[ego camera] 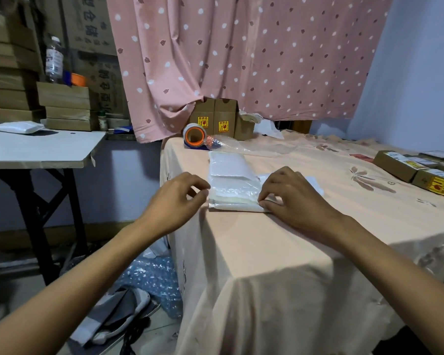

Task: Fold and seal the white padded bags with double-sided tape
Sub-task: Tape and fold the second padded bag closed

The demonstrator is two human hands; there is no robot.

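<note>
Here, a stack of white padded bags [231,180] lies near the left edge of a table covered with a peach cloth [280,247], its near end folded into a thick white band. The right hand [290,198] rests on the stack's near right corner, thumb and forefinger pinching the folded edge there while the other fingers curl down over it. The left hand [180,198] hovers at the stack's left edge with fingers curled and thumb and forefinger tips drawn close together; whether they pinch anything cannot be told. Behind the stack, near the table's far left corner, sits a tape dispenser [195,137] with an orange core, just beside a crumpled clear plastic sheet [244,144]. Brown cardboard boxes [215,121] with yellow labels stand against a pink dotted curtain [241,60]. More labelled boxes [415,170] lie at the table's right edge. A side table [36,152] to the left carries another white bag [18,127].
</note>
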